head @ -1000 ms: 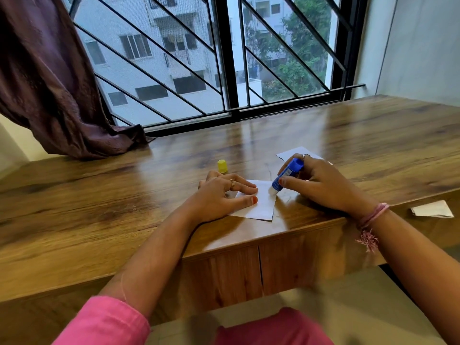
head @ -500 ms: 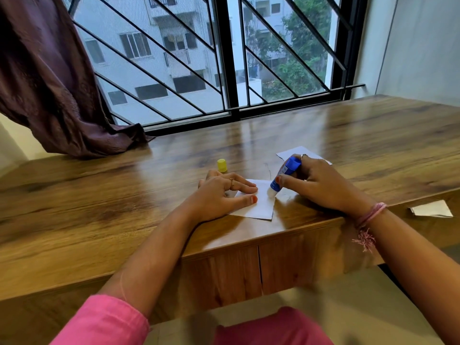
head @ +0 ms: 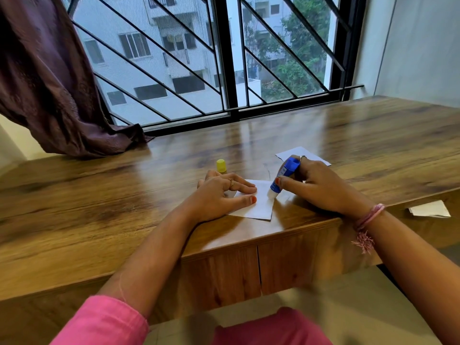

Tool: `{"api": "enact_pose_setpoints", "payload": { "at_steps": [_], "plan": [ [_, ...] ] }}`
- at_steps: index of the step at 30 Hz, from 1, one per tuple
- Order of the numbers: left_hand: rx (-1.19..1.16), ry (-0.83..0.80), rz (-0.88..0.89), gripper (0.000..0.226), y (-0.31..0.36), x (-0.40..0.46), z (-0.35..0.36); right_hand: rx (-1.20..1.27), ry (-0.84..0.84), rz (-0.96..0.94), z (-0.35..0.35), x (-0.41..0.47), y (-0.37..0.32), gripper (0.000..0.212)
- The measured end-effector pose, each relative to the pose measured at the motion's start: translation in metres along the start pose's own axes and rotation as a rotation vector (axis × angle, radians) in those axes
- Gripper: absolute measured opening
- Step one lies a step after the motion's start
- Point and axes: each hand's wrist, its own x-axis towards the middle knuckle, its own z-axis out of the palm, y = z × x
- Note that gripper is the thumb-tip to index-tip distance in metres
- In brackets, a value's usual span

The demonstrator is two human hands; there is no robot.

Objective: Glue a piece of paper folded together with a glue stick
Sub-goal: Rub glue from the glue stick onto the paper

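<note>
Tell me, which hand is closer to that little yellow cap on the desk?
Left. The left hand lies just in front of the yellow cap, pressing the paper; the right hand, gripping the glue stick, sits farther right.

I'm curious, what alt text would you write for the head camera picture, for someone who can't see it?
A person's right hand presses a blue glue stick onto white paper that the left hand holds flat on a wooden desk. A yellow cap stands behind the left hand, below a barred window.
</note>
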Motion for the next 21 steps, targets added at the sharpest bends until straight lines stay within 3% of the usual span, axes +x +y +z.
{"api": "enact_pose_setpoints", "payload": {
  "at_steps": [6, 21],
  "plan": [
    [0.002, -0.005, 0.000, 0.020, -0.0012, 0.0007, 0.0000, 0.010, -0.050, -0.014, -0.0010, -0.0014, -0.0001, 0.007],
    [0.028, 0.002, 0.001, 0.024, 0.0016, -0.0004, -0.0007, 0.039, -0.107, -0.110, -0.0010, -0.0033, -0.0024, 0.017]
  ]
}}
